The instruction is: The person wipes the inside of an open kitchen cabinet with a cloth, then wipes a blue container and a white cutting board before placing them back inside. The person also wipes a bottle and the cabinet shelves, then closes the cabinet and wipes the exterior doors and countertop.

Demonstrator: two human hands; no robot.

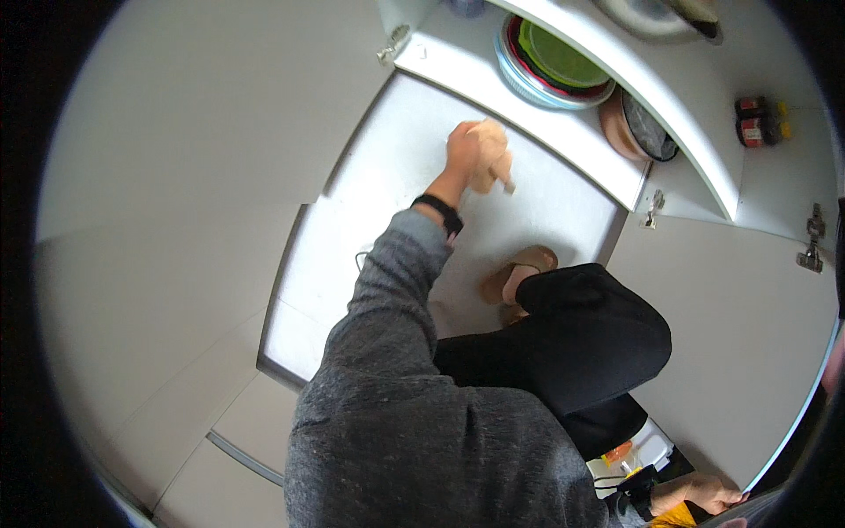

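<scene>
My left hand (pixel 462 148) is closed around a crumpled tan cloth (pixel 490 155), with a small pale tag on its lower edge. Hand and cloth are over the light grey floor (pixel 403 152), in front of an open cabinet; whether the cloth presses on the floor is hard to tell. At the lower right, my right hand (pixel 703 492) grips the outer edge of the open cabinet door (pixel 733 330). Dark bands circle both wrists. My knee in black trousers (pixel 594 336) is bent, and a brown slipper (pixel 521 270) rests on the floor below the cloth.
Stacked basins and a green colander (pixel 561 56) sit on the cabinet's bottom shelf (pixel 455 66), beside a copper-coloured pot (pixel 627 129). Dark bottles (pixel 759 122) stand on the upper shelf. Another large pale door panel (pixel 218 119) spans the left. A white container (pixel 650 443) lies behind my leg.
</scene>
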